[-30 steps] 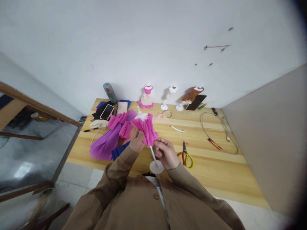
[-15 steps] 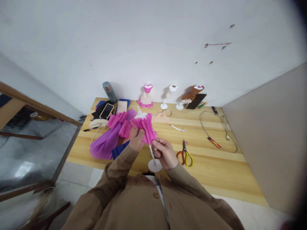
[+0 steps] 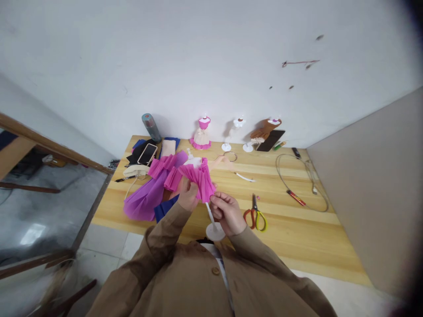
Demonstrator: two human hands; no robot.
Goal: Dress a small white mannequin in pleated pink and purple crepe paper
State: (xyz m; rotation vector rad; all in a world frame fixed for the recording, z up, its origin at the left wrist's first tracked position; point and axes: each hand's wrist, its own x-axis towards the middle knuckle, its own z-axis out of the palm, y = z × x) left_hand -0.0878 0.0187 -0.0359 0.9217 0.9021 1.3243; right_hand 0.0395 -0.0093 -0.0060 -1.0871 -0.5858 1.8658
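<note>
A small white dress-form mannequin [image 3: 194, 162] tilts away from me, its stand [image 3: 215, 231] close to my body. Around its lower torso lies a pleated pink crepe-paper skirt [image 3: 201, 178]. My left hand [image 3: 189, 197] is closed on the skirt's left side, with some fingers hidden under the paper. Thumb and forefinger of my right hand [image 3: 228, 211] pinch the skirt's lower right hem, next to the white pole. Red-and-yellow-handled scissors [image 3: 255, 216] lie to the right of that hand.
Purple paper [image 3: 145, 196] and pink strips [image 3: 162, 165] lie left of my hands. A phone [image 3: 147, 153] and a flask [image 3: 151, 127] are behind them. Along the wall stand a dressed mannequin [image 3: 200, 134] and two more. A cable [image 3: 276, 169] loops at the right.
The skirt's hem is spread slightly wider and its pleats have shifted. The mannequin's top has tipped a little left and its base slightly right. Both hands keep their hold on the paper.
</note>
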